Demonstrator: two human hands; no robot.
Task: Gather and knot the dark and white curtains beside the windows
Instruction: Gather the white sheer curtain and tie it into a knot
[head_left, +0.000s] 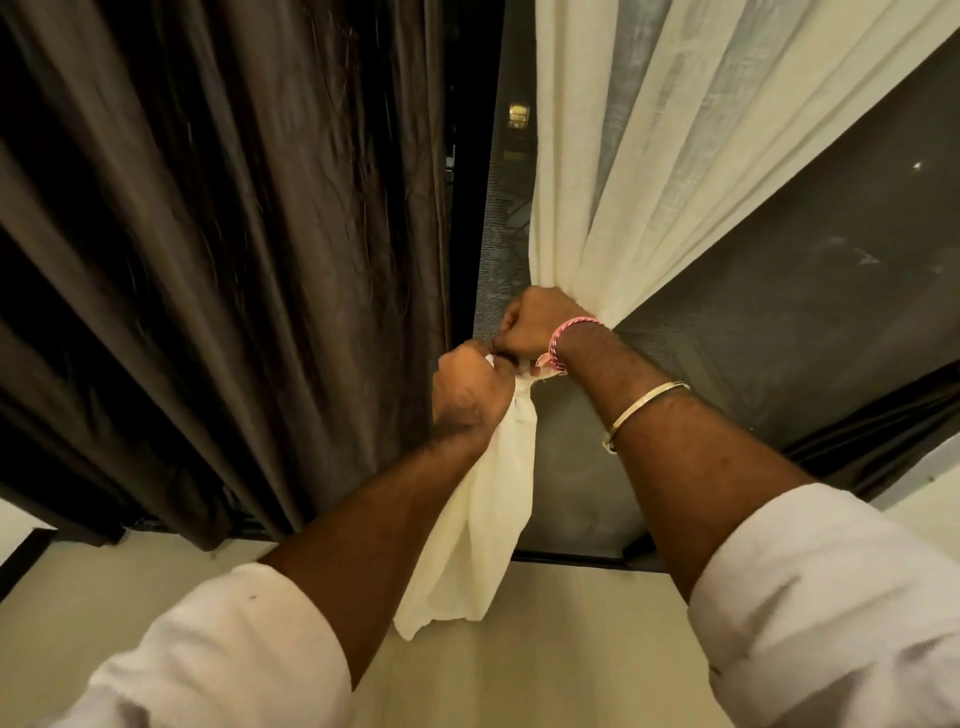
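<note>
White curtain (613, 171) bunched in left hand (470, 389) and right hand (530, 327), both fisted, at 12 o'clock; slack grip risks knot unravelling.

I read this as room in home or hotel, at night. Full-length dark curtain (223, 249) fills left half of frame, hanging in heavy folds to floor. Sheer white curtain (623, 156) drops from upper right, bunched at centre. Between and behind them, tall dark-framed window (779, 260) reaching floor level, black outside, 1 small lit building visible at upper centre. Pale wood-look floor (545, 649) across bottom of frame. I see no tools, benches or shelving, only soft furnishings.
</note>
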